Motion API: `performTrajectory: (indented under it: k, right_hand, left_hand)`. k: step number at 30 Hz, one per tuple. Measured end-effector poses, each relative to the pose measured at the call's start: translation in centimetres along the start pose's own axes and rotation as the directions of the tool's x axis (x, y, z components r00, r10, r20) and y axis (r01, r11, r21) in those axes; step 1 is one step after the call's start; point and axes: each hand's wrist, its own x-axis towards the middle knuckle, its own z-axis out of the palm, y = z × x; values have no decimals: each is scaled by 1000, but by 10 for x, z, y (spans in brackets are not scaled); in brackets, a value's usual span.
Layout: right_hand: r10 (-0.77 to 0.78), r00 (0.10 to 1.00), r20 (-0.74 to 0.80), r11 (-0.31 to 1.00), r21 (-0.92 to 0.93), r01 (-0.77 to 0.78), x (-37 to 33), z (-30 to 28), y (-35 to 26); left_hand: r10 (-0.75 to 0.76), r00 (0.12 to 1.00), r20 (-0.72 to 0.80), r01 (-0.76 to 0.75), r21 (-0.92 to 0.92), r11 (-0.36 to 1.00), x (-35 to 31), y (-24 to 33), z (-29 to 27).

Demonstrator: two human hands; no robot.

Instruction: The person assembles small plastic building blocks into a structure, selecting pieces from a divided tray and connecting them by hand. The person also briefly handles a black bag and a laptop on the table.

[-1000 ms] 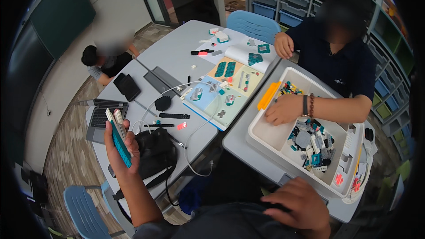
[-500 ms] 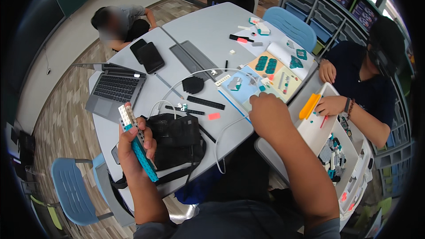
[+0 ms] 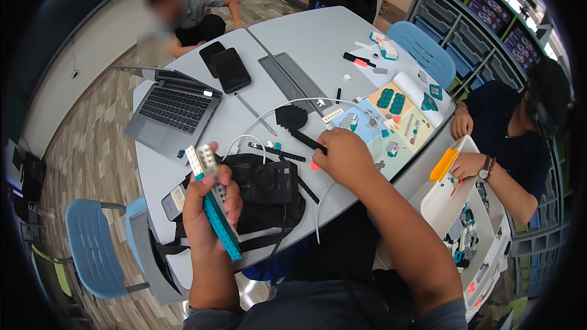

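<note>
My left hand [image 3: 205, 214] is closed round a long building-brick assembly [image 3: 225, 232], teal along its lower length, with white and grey studded pieces at the top. It is held tilted above the near table edge. My right hand [image 3: 350, 157] grips one end of a long black building brick [image 3: 304, 139] over the table; its fingertips hide that end. Beside the brick lies a black stepped piece [image 3: 291, 116]. A black holed beam [image 3: 282, 154] with small white and teal parts rests closer to me. An open picture booklet [image 3: 400, 131] lies right of my right hand.
A laptop [image 3: 174, 107] and two dark phone-like devices [image 3: 232, 70] sit at left. A black bag [image 3: 257, 208] and white cable [image 3: 318, 208] lie near me. At right, a co-worker's hand [image 3: 469, 165] is at a white bin [image 3: 443, 201] of bricks. Another person [image 3: 195, 15] crouches beyond.
My right hand has moved left and down from above the booklet and taken hold of the long black brick. The left hand still holds the assembly. The view has shifted.
</note>
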Motion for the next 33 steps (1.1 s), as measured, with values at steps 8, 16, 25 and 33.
performTrajectory:
  k: [8,16,25,33]
  right_hand:
    - [149,961,232,289,920,-266,-91,-50,-26]
    - [240,960,-146,704,707,-68,-180,-67,-42]
    - [240,954,-180,724,688,-52,-219,-74,-36]
    - [340,936,-93,615,775,-147,-227,-70,-29]
  left_hand:
    - [-279,955,96,249,250,936,-11,-40,18]
    - [-256,953,162,163,437,885,-49,-88,42]
    - [-364,901,235,221,473,853,-68,-108,55]
    - [-412,867,279,293,383,876,-66,-121,58]
